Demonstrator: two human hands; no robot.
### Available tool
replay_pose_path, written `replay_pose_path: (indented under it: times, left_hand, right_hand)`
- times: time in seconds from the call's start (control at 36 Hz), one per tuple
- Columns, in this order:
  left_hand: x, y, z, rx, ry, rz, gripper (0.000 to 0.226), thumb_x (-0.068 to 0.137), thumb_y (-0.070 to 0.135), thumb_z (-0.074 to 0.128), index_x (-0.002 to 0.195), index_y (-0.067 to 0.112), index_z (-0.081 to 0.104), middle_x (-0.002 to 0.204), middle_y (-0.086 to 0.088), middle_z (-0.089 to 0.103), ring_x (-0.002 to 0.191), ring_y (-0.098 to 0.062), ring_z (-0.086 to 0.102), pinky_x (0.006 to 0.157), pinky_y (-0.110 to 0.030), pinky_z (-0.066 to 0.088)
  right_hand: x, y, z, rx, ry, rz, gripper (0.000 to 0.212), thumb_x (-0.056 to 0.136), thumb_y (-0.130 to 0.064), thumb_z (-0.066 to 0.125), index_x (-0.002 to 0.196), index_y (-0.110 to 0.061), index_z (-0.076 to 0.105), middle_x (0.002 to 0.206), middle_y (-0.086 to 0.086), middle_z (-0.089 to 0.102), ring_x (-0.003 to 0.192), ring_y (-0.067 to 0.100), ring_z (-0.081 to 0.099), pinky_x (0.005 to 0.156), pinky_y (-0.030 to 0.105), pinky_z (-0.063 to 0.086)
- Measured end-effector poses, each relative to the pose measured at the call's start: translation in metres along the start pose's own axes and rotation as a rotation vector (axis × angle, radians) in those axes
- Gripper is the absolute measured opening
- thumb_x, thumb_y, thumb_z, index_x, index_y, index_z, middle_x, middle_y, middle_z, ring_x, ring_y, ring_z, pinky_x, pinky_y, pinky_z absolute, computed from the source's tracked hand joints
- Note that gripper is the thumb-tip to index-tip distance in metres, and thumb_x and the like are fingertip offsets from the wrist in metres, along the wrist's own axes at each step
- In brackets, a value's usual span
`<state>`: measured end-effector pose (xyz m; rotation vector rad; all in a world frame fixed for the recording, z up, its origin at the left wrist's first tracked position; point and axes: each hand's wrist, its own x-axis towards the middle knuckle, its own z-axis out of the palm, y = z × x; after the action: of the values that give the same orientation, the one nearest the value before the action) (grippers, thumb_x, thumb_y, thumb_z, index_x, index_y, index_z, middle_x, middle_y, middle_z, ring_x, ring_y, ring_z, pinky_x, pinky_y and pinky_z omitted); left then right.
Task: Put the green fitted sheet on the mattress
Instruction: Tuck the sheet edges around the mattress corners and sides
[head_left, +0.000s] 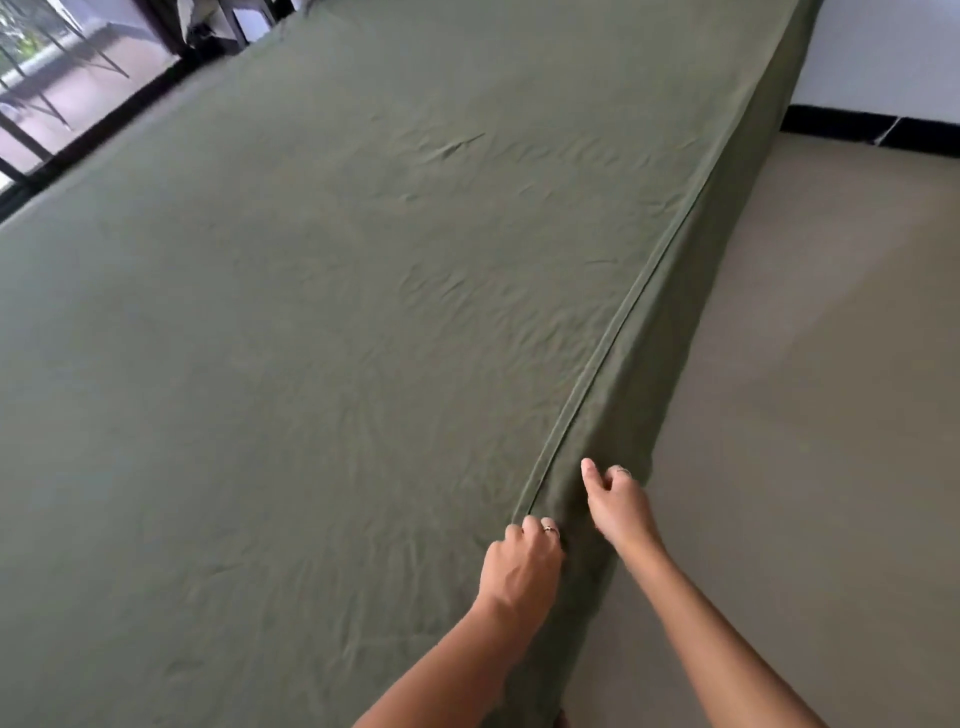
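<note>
Green cotton fitted sheet (363, 312) is pinched low in the frame: left hand (522, 558) grips its piped seam, right hand (615, 506) clutches the side panel. It already covers the mattress top, creased; tugging and smoothing seemingly remain.

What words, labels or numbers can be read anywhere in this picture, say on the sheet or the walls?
None. The green fitted sheet is plain, with no tag or print showing. The white wall, the floor and the window carry no writing either.
</note>
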<state>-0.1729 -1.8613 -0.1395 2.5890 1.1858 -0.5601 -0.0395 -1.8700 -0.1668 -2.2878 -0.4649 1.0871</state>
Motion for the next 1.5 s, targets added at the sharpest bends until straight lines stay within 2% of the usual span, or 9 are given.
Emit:
replay_pose_path:
  times: [0.08, 0.17, 0.22, 0.47, 0.58, 0.94, 1.03, 1.17, 1.5]
  left_hand:
    - [-0.002, 0.002, -0.017, 0.021, -0.034, 0.085, 0.039, 0.037, 0.029, 0.088, 0.068, 0.019, 0.068, 0.058, 0.005, 0.056, 0.043, -0.013, 0.057, 0.032, -0.019, 0.036]
    - [0.001, 0.005, -0.033, -0.081, -0.160, 0.098, 0.027, 0.085, 0.012, 0.053, 0.111, 0.007, 0.056, 0.108, -0.013, 0.060, 0.097, -0.034, 0.062, 0.075, -0.040, 0.049]
    - [0.001, 0.008, -0.040, -0.153, -0.258, 0.091, 0.026, 0.088, 0.009, 0.043, 0.111, 0.006, 0.053, 0.115, -0.015, 0.057, 0.107, -0.039, 0.056, 0.084, -0.044, 0.046]
    - [0.013, 0.009, -0.047, -0.162, -0.303, 0.132, 0.027, 0.097, 0.023, 0.038, 0.116, 0.008, 0.050, 0.119, -0.016, 0.057, 0.110, -0.041, 0.056, 0.085, -0.045, 0.045]
    - [0.039, 0.014, -0.067, -0.192, -0.180, 0.096, 0.035, 0.100, 0.038, 0.033, 0.115, 0.011, 0.051, 0.119, -0.012, 0.059, 0.110, -0.039, 0.057, 0.084, -0.043, 0.045]
    - [0.144, 0.061, -0.113, -0.153, -0.118, -0.080, 0.048, 0.097, 0.043, 0.044, 0.133, 0.011, 0.041, 0.129, -0.007, 0.048, 0.120, -0.027, 0.050, 0.087, -0.040, 0.046]
    - [0.155, 0.068, -0.112, -0.149, -0.107, -0.172, 0.043, 0.088, 0.040, 0.062, 0.119, 0.011, 0.056, 0.110, -0.006, 0.059, 0.100, -0.024, 0.063, 0.070, -0.034, 0.051]
    - [0.171, 0.075, -0.117, -0.101, -0.202, -0.126, 0.027, 0.098, 0.008, 0.036, 0.119, 0.006, 0.052, 0.119, -0.013, 0.057, 0.111, -0.033, 0.057, 0.084, -0.042, 0.046]
    - [0.178, 0.083, -0.138, -0.152, -0.371, -0.132, 0.022, 0.091, 0.012, 0.044, 0.110, 0.008, 0.055, 0.113, -0.016, 0.060, 0.108, -0.040, 0.057, 0.085, -0.044, 0.047]
  right_hand:
    - [0.001, -0.005, 0.006, -0.007, 0.002, -0.007, 0.041, 0.101, -0.028, 0.043, 0.125, 0.003, 0.053, 0.126, 0.024, 0.058, 0.117, 0.038, 0.053, 0.090, 0.036, 0.040]
    - [0.002, 0.000, 0.004, -0.019, 0.031, -0.049, 0.028, 0.100, -0.018, 0.042, 0.106, 0.004, 0.059, 0.115, 0.027, 0.062, 0.106, 0.040, 0.056, 0.074, 0.034, 0.033]
    - [0.003, 0.004, -0.003, -0.053, 0.051, -0.060, 0.023, 0.100, -0.017, 0.044, 0.096, -0.001, 0.059, 0.111, 0.026, 0.063, 0.103, 0.040, 0.057, 0.070, 0.033, 0.031]
    - [0.017, 0.072, -0.040, -0.269, -0.008, 0.183, 0.019, 0.095, -0.025, 0.051, 0.091, -0.010, 0.063, 0.109, 0.021, 0.065, 0.108, 0.038, 0.059, 0.079, 0.038, 0.041]
    - [0.040, 0.057, -0.058, -0.276, 0.000, 0.072, 0.039, 0.094, -0.019, 0.054, 0.058, -0.013, 0.040, 0.058, 0.008, 0.049, 0.075, 0.037, 0.058, 0.065, 0.038, 0.039]
    - [0.153, -0.084, -0.093, -0.058, 0.036, 0.024, 0.059, 0.085, -0.070, 0.031, 0.079, -0.015, 0.049, 0.098, 0.019, 0.066, 0.088, 0.039, 0.065, 0.078, 0.048, 0.054]
    - [0.161, -0.092, -0.099, -0.208, -0.016, 0.028, 0.055, 0.093, -0.057, 0.039, 0.109, -0.008, 0.058, 0.116, 0.020, 0.062, 0.107, 0.037, 0.060, 0.088, 0.041, 0.048]
    - [0.189, -0.077, -0.095, -0.128, -0.062, -0.024, 0.041, 0.092, -0.045, 0.050, 0.061, -0.021, 0.037, 0.084, 0.016, 0.067, 0.083, 0.038, 0.066, 0.074, 0.046, 0.055]
    - [0.197, -0.046, -0.129, -0.247, -0.238, -0.138, 0.042, 0.094, -0.044, 0.048, 0.059, -0.028, 0.033, 0.063, -0.003, 0.049, 0.066, 0.024, 0.050, 0.072, 0.037, 0.050]
